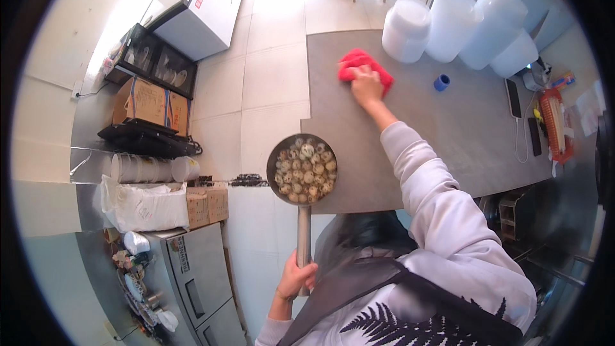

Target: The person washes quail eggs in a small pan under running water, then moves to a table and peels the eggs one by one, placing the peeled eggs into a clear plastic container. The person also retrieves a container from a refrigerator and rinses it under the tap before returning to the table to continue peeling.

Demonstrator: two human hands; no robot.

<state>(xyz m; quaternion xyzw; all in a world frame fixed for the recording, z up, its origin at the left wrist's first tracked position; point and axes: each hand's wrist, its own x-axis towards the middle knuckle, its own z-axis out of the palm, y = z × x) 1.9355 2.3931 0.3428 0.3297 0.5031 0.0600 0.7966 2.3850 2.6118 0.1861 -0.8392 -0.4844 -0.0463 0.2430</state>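
My left hand (pixel 295 276) grips the long metal handle of a saucepan (pixel 303 235). Many speckled quail eggs (pixel 306 173) fill the pan, which is held level beside the left edge of a grey table (pixel 355 154). With my arm stretched forward, my right hand (pixel 367 85) presses a bunched red cloth (pixel 355 60) onto the tabletop near its far left corner. A short blue cylinder with a hollow top (pixel 442 82) stands to the right of the cloth, apart from it.
White plastic tubs (pixel 407 29) line the table's far right side. A phone (pixel 513 98) on a white cable, a dark slim object (pixel 534 136) and a red basket (pixel 555 125) lie at the right. Left of me are a refrigerator (pixel 202 269), cardboard boxes (pixel 144 101) and a chest freezer (pixel 202 14).
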